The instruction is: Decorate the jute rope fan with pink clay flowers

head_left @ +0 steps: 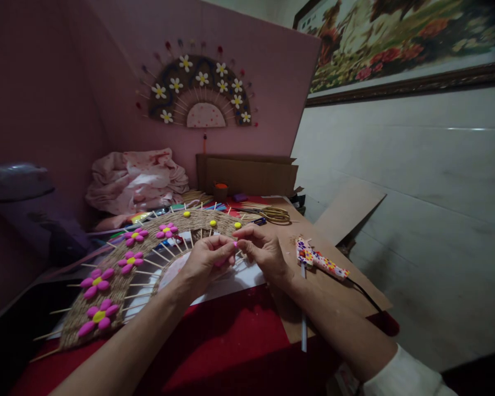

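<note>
My left hand [208, 258] and my right hand [266, 254] meet over the near side of a woven twine fan [117, 286], fingertips pinched together. Between them shows a small bright pink piece [235, 243], perhaps soft clay; both hands' fingers press on it. Another hint of pink shows under my left fingers, too hidden to make out. The fan has thin wooden sticks poking out of its curved band. Pink flowers [97, 282] with yellow centres sit along its left part, and lone yellow dots [213, 223] sit along the top right.
A glue gun [319, 261] in flowered cloth lies on cardboard [346, 291] at the right, its cord trailing off. Gold-handled scissors [274, 214] lie behind my hands. Crumpled pink cloth [138, 179] is heaped at back left. A finished-looking fan [202, 91] hangs on the pink board.
</note>
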A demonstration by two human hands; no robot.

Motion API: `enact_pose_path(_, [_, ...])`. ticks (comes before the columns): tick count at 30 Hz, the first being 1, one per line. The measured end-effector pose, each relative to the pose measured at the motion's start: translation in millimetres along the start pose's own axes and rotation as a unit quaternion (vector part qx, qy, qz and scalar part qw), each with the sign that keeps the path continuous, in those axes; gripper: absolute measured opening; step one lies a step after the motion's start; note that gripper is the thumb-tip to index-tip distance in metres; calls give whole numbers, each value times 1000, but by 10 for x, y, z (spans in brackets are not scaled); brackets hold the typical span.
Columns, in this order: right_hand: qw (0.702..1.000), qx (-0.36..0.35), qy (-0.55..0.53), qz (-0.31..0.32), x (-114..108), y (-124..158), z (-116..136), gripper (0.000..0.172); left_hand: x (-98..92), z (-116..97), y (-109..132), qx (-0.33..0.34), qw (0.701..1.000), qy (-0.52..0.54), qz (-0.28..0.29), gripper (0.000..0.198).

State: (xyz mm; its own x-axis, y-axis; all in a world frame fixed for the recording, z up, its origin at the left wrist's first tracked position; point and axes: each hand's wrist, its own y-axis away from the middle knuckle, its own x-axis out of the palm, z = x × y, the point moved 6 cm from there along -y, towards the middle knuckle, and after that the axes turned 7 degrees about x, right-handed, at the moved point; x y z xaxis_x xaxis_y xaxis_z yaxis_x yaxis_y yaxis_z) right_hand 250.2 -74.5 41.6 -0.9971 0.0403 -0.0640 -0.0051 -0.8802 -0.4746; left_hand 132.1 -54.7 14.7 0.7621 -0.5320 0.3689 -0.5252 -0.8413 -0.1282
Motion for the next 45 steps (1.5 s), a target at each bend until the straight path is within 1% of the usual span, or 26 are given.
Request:
enact_pose_path(4, [1000, -4, 1, -7, -8, -2, -33, 23, -3, -1, 7, -3, 1000, 5, -9, 22])
enact_pose_path(7, [1000, -5, 22, -9, -9, -6, -65, 24, 13, -11, 15, -6, 1000, 0, -12, 21])
enact_pose_path(10, [999, -15, 33, -17, -15, -5, -50, 21, 33, -26, 20, -5, 1000, 4, -11, 26])
enact_pose_path(12, [998, -37, 32, -25, -25, -2, -5, 20, 39, -32, 22, -4, 1000, 6, -8, 31])
enact_pose_path(16, [995, -87, 27, -25, -19, -1, 68, 12, 36, -29, 20, 6, 1000, 9, 5, 31])
enact_pose_path(20, [993, -108, 24, -32, -22, 10, 88, 4, 26, -13, 18, 3, 1000, 2, 8, 31])
enact_pose_path(22, [993, -108, 30, -32, -22, 22, 99, 5, 26, -12, 17, 3, 1000, 3, 8, 31])
enact_pose_path(25, [994, -101, 35, -20, -7, 42, 108, 13, 35, -10, 14, 5, 1000, 9, 17, 33])
enact_pose_path(27, [994, -100, 26, -21, -9, 53, 112, 15, 35, -2, 12, 4, 1000, 4, 18, 33])
enact_pose_path(32, [993, -106, 37, -45, -31, 58, 110, 12, 33, -16, 11, 17, 1000, 4, 13, 32])
enact_pose_path(35, [992, -111, 46, -44, -32, 49, 119, 11, 26, -26, 12, 15, 1000, 8, 5, 28])
enact_pose_path(40, [991, -113, 60, -41, -33, 40, 130, 5, 19, -36, 18, 15, 1000, 12, -14, 35])
enact_pose_path(45, [990, -118, 60, -45, -39, 51, 120, 5, 14, -37, 22, 11, 999, 20, -26, 31])
